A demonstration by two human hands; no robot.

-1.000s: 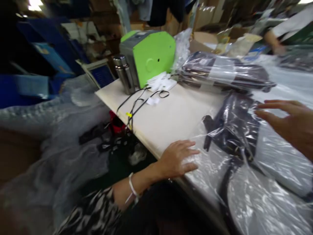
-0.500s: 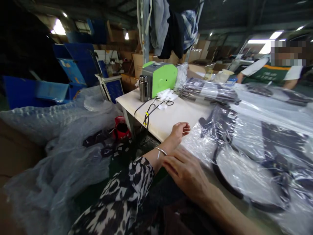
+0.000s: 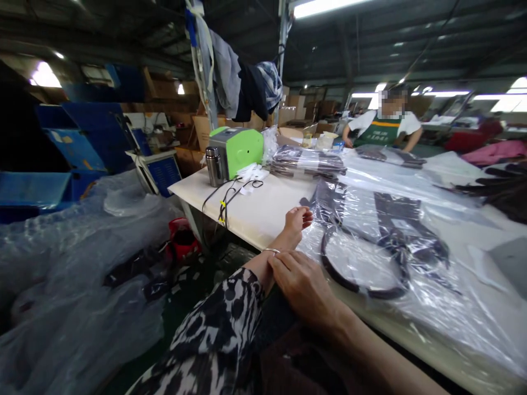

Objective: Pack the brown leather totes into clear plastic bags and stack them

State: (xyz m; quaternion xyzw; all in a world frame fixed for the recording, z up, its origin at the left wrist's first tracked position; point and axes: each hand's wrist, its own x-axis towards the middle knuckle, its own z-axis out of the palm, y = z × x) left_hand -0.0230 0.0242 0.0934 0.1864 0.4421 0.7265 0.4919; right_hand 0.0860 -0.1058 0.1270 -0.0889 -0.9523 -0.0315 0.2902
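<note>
My left hand (image 3: 297, 222) reaches forward over the near table edge with its fingers loosely curled and nothing visible in them. A silver bangle (image 3: 270, 250) circles its wrist. With its fingers against that wrist, beside the bangle, my right hand (image 3: 303, 281) lies across the left forearm; its fingertips are partly hidden. Just right of both hands is a clear plastic bag (image 3: 358, 258) holding dark folded goods and a dark curved strap. A leopard-like printed sleeve (image 3: 222, 307) covers the left forearm.
On the white table (image 3: 263, 211) stand a green-and-grey machine (image 3: 245, 153) and a steel flask (image 3: 213, 167), with black cables (image 3: 224, 203) hanging over its edge. Bagged goods (image 3: 307, 160) are stacked behind. Plastic film (image 3: 82, 263) heaps at left. A person (image 3: 385, 129) stands across the table.
The view has swung right and drawn back, so table items sit further left and more of the right side shows. My right hand stays at the left wrist; the left fingers look slightly more curled.
</note>
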